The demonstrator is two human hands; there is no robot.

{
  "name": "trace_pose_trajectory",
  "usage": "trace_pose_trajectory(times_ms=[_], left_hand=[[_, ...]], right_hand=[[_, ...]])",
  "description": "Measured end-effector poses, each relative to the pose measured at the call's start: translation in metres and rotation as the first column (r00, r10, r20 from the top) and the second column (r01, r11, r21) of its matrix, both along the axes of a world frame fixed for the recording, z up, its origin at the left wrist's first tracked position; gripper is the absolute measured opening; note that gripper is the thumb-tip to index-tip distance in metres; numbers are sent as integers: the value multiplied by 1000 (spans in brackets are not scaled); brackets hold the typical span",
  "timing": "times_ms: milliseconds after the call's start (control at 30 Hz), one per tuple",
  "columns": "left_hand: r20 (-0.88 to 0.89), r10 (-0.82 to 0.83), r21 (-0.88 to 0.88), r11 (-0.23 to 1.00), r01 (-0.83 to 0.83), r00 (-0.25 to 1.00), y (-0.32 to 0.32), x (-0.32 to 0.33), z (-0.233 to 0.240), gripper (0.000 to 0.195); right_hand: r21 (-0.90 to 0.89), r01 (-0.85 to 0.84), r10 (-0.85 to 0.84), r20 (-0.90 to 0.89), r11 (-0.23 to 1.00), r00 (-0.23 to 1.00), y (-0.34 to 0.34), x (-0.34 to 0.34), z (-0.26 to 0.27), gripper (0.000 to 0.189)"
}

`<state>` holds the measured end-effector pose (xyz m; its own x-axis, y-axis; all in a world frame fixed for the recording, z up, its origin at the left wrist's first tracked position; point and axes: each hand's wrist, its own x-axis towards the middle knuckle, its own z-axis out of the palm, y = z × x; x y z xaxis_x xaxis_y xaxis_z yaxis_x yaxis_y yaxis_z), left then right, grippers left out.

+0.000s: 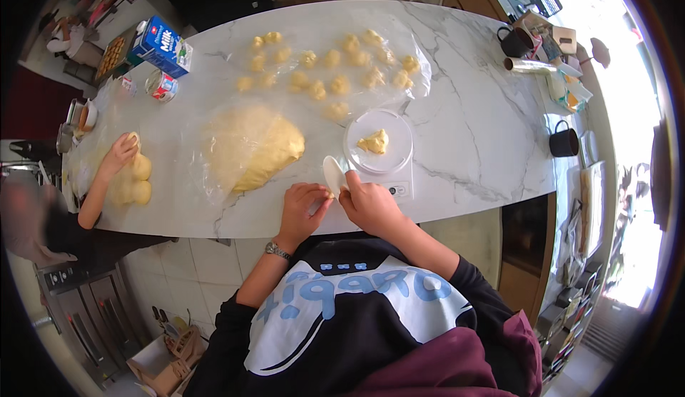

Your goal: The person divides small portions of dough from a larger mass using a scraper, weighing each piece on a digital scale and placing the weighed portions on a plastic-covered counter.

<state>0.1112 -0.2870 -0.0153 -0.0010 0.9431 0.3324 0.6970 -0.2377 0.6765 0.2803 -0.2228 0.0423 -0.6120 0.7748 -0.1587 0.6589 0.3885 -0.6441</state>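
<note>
My right hand (373,204) grips a white scraper (334,176), its rounded blade pointing up and to the left. Close to its lower edge, my left hand (304,208) pinches a small bit of dough (330,195) between thumb and fingertips. Just beyond the right hand stands a white kitchen scale (400,190) with a round plate (353,156). An irregular piece of yellow dough (374,141) rests on that plate. To the left lies a large mass of dough (273,153), partly under clear plastic film (206,156).
Several small dough pieces (339,84) lie under plastic at the back. A milk carton (163,46) and an opened can (161,86) stand back left. At far left another person's hand (119,156) touches dough balls (142,192). Dark mugs (564,141) line the right side.
</note>
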Motion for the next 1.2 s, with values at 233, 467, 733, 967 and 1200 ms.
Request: trace_pose_trajectory(times_ms=[233, 467, 733, 967, 1200], left_hand=[[54, 88, 6, 996, -88, 995, -8, 9, -4, 18], [243, 43, -102, 995, -19, 969, 21, 16, 26, 15], [-147, -244, -9, 969, 245, 959, 88, 40, 49, 33], [143, -88, -23, 995, 93, 986, 62, 35, 42, 48], [208, 69, -54, 997, -59, 976, 15, 12, -5, 31]], right_hand=[[4, -77, 77, 104, 997, 992, -21, 1, -9, 22], [-195, 438, -479, -405, 878, 779, 7, 43, 16, 17], [-174, 656, -644, -483, 734, 593, 21, 86, 40, 14], [-133, 765, -706, -509, 630, 493, 24, 114, 3, 16], [-340, 821, -772, -610, 458, 177, 28, 119, -52, 18]])
